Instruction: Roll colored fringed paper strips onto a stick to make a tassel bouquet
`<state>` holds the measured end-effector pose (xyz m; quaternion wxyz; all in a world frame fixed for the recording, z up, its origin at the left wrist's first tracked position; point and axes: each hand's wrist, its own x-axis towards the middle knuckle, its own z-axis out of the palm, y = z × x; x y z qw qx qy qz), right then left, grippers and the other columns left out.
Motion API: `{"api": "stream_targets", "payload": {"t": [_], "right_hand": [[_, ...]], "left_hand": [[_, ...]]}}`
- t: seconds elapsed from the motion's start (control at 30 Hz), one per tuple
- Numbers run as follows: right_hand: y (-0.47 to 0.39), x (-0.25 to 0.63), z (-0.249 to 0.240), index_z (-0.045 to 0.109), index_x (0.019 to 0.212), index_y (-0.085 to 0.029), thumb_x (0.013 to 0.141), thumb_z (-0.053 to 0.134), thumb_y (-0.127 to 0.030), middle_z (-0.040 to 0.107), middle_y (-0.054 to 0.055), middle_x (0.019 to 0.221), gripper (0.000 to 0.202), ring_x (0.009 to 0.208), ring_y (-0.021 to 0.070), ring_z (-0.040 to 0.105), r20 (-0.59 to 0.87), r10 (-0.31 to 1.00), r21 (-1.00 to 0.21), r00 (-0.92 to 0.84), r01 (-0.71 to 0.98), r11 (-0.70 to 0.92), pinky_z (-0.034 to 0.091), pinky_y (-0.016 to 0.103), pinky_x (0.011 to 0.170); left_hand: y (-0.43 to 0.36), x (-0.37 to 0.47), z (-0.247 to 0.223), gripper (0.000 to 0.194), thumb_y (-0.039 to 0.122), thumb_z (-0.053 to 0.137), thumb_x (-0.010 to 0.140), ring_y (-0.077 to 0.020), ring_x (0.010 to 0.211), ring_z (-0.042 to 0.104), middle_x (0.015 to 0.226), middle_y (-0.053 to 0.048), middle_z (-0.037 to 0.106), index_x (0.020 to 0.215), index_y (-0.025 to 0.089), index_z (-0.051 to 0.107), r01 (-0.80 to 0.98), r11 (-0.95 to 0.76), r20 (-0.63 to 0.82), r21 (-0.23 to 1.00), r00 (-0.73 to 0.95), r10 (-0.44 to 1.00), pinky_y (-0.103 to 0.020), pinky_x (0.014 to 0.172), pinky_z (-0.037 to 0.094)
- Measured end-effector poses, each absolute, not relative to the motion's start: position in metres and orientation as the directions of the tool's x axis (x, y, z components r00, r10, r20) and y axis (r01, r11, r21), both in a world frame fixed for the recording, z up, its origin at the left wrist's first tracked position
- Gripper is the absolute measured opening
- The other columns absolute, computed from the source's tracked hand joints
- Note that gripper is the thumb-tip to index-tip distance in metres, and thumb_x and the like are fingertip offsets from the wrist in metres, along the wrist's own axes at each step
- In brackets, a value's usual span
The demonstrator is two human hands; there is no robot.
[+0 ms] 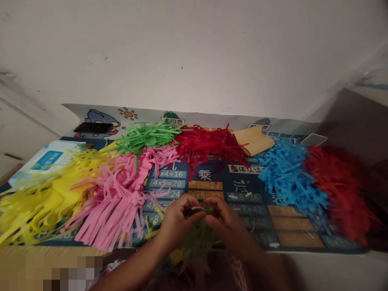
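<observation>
My left hand [177, 220] and my right hand [226, 220] meet low in the middle, near the table's front edge, with fingers bent and thumbs almost touching. Between them they pinch the top of a green fringed bundle [200, 234], whose strips hang down below my hands, blurred and in shadow. Some yellow strips [176, 256] show lower down beside the green. A thin white strand [197, 208] is visible at my fingertips; I cannot make out what it is.
Fringed bundles lie around the printed mat [206, 198]: yellow [57, 202], pink [112, 206], green [151, 135], red [209, 143], blue [291, 173] and darker red [339, 194]. A phone [93, 128], tissue pack [45, 161] and tan sheet [254, 140] lie nearby. A wall stands behind.
</observation>
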<state>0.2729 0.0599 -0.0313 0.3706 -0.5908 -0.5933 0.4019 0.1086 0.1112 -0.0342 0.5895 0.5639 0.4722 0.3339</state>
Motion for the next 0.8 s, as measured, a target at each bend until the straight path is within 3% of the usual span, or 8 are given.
{"api": "stream_targets", "payload": {"t": [0.1,0.23,0.37,0.47,0.53,0.6,0.7,0.8], "right_hand": [[0.059,0.264,-0.03,0.064,0.091,-0.02,0.09,0.054,-0.032,0.067,0.002,0.085,0.015,0.077,0.0173,0.061,0.033,0.999,-0.907,-0.018,0.419,0.037,0.044,0.026,0.067],[0.058,0.257,-0.027,0.06,0.071,-0.02,0.088,0.053,-0.031,0.063,0.004,0.077,0.022,0.075,0.0177,0.057,0.204,0.974,-0.879,0.095,0.457,0.14,0.042,0.027,0.066],[0.048,0.269,-0.004,0.047,0.069,-0.022,0.088,0.051,-0.047,0.044,-0.007,0.055,0.032,0.04,0.0083,0.033,-0.021,0.991,-0.999,0.133,-0.052,-0.014,0.026,0.021,0.04],[0.032,0.282,0.019,0.035,0.068,-0.024,0.083,0.057,-0.054,0.031,-0.011,0.055,0.04,0.037,0.0062,0.023,0.027,0.983,-0.97,0.18,-0.232,0.069,0.022,0.02,0.039],[0.02,0.286,0.026,0.039,0.069,-0.024,0.084,0.057,-0.051,0.032,-0.01,0.054,0.036,0.04,0.0076,0.029,0.125,0.963,-0.983,0.24,-0.099,0.153,0.027,0.021,0.043],[0.009,0.283,0.024,0.051,0.075,-0.022,0.085,0.058,-0.045,0.043,-0.007,0.058,0.026,0.048,0.0099,0.04,0.222,0.948,-0.965,0.228,0.189,0.181,0.032,0.022,0.048],[0.0,0.267,0.008,0.062,0.084,-0.019,0.082,0.066,-0.034,0.058,-0.001,0.073,0.015,0.063,0.0125,0.051,0.27,0.963,-0.807,0.02,0.551,0.215,0.037,0.024,0.058],[-0.002,0.246,-0.011,0.06,0.074,-0.018,0.086,0.063,-0.025,0.061,0.002,0.075,0.013,0.071,0.0153,0.055,0.261,0.962,-0.669,-0.084,0.702,0.242,0.038,0.025,0.064]], "left_hand": [[0.104,0.106,-0.03,0.018,0.024,0.071,0.068,-0.0136,0.059,0.059,0.065,0.003,0.061,0.075,0.019,0.055,0.282,-0.028,-0.068,0.959,0.326,0.943,-0.022,0.056,0.042],[0.093,0.103,-0.026,0.018,0.021,0.069,0.07,-0.0137,0.062,0.06,0.068,0.004,0.06,0.077,0.02,0.053,0.362,-0.19,0.036,0.913,0.391,0.92,-0.023,0.058,0.043],[0.085,0.095,-0.019,0.023,0.023,0.07,0.075,-0.016,0.069,0.065,0.074,0.002,0.066,0.094,0.021,0.056,0.336,-0.301,0.106,0.892,0.492,0.864,-0.025,0.064,0.047],[0.078,0.086,-0.015,0.034,0.02,0.066,0.079,-0.0166,0.072,0.066,0.078,0.002,0.068,0.111,0.022,0.056,0.321,-0.417,0.182,0.85,0.564,0.805,-0.027,0.07,0.048],[0.071,0.081,-0.015,0.038,0.019,0.065,0.079,-0.0169,0.072,0.066,0.078,0.002,0.068,0.116,0.022,0.055,0.324,-0.441,0.197,0.837,0.572,0.796,-0.027,0.071,0.048],[0.063,0.079,-0.017,0.041,0.02,0.066,0.078,-0.0172,0.071,0.066,0.077,0.002,0.068,0.116,0.02,0.052,0.334,-0.429,0.196,0.839,0.55,0.812,-0.028,0.07,0.049],[0.054,0.079,-0.022,0.043,0.023,0.066,0.079,-0.0179,0.072,0.066,0.077,0.002,0.067,0.117,0.019,0.047,0.337,-0.443,0.219,0.831,0.533,0.817,-0.028,0.068,0.049],[0.05,0.081,-0.03,0.045,0.019,0.064,0.079,-0.0183,0.075,0.067,0.079,0.002,0.067,0.12,0.02,0.045,0.354,-0.491,0.25,0.796,0.545,0.8,-0.028,0.069,0.049]]}}
